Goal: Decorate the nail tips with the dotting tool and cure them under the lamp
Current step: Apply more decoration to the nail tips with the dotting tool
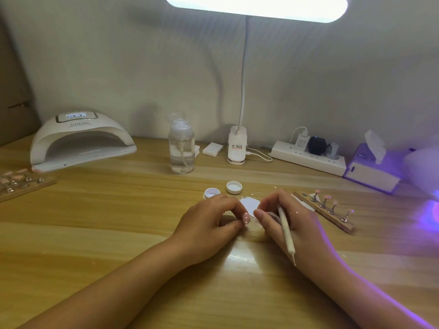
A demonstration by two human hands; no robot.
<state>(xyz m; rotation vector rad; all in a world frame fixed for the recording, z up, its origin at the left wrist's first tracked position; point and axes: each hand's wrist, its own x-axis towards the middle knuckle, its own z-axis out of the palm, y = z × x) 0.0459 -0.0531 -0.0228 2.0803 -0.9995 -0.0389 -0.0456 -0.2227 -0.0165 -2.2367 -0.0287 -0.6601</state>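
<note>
My left hand [209, 223] rests on the wooden table and pinches a small pink nail tip [246, 218] dotted with white. My right hand [288, 218] grips the white dotting tool [286, 230], its rear metal point aimed back toward my wrist; the working end is hidden under my fingers close to the nail tip. A white paper scrap [250, 203] lies just behind both hands. A wooden strip [324, 213] at the right carries several pink nail tips on metal stands. The white curing lamp [80, 141] stands at the back left.
An open small jar [212, 193] and its white cap [234, 187] sit behind my left hand. Further back: a clear pump bottle [181, 150], a desk lamp base [237, 147], a power strip [308, 157], a tissue box [373, 167]. Another nail-tip holder [23, 184] lies far left. Purple light glows at the right edge.
</note>
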